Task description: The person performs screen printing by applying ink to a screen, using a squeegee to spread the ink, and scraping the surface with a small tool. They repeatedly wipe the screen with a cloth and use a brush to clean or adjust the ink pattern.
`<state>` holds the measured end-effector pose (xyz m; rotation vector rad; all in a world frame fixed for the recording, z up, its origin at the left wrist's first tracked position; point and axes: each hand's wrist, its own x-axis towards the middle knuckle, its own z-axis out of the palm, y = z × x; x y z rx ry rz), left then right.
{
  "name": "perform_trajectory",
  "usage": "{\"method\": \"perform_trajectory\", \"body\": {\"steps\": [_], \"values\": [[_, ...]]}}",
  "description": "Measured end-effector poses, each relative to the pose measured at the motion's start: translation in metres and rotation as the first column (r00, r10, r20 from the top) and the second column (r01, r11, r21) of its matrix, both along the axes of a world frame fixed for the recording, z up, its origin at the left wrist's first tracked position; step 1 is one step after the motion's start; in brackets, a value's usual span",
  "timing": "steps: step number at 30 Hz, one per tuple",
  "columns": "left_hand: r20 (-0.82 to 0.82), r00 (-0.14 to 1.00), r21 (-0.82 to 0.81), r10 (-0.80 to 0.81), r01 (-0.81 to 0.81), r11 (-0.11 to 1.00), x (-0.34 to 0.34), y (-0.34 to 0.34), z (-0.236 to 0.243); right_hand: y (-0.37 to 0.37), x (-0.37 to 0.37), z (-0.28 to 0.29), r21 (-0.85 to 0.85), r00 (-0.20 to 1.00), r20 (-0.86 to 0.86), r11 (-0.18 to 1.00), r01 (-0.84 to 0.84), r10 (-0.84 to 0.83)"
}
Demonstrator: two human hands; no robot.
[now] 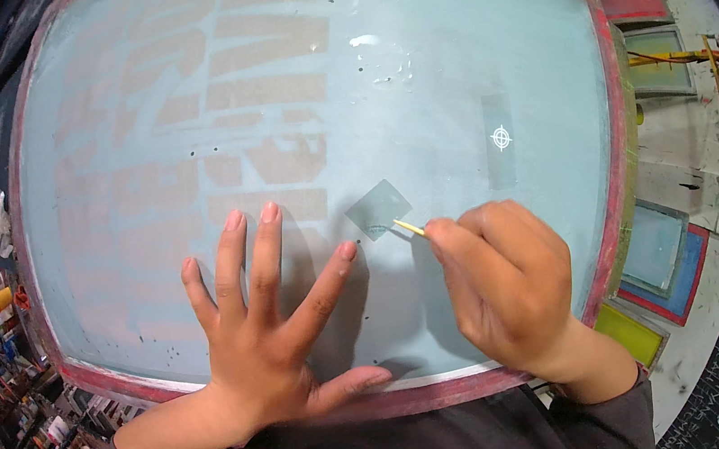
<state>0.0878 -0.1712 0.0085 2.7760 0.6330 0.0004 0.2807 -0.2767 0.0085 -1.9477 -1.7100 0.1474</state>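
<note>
A large screen-printing frame (pixel 605 56) with reddish edges and pale blue mesh fills the middle of the view. My left hand (pixel 255 329) lies with its fingers spread over the lower mesh, palm down and holding nothing. Pinched in my right hand (pixel 512 281) is a thin pointed yellow stick (pixel 410 228); its exact kind is unclear. The stick's tip is over a small dark translucent square (pixel 379 207), which lies turned like a diamond on the mesh. My left index fingertip is close to that square's lower left side.
Brownish block lettering (pixel 265 55) shows in the mesh at upper left, and a white registration mark (pixel 501 138) at right. Wet, shiny spots (pixel 384 65) lie near the top. Smaller screens (pixel 660 247) stand at right; bottles and tools (pixel 0 290) crowd the left.
</note>
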Motion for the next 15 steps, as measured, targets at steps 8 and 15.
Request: {"method": "perform_trajectory", "body": {"steps": [8, 15], "values": [[-0.015, 1.000, -0.001, 0.004, -0.004, 1.000, 0.003, -0.002, 0.002, -0.005, -0.001, -0.015, 0.104, 0.995, -0.065, 0.992, -0.072, 0.079], [-0.056, 0.998, 0.011, -0.028, 0.029, 1.000, 0.001, -0.004, 0.004, -0.003, -0.004, -0.013, 0.108, 0.997, -0.017, 0.991, -0.073, 0.075]]}}
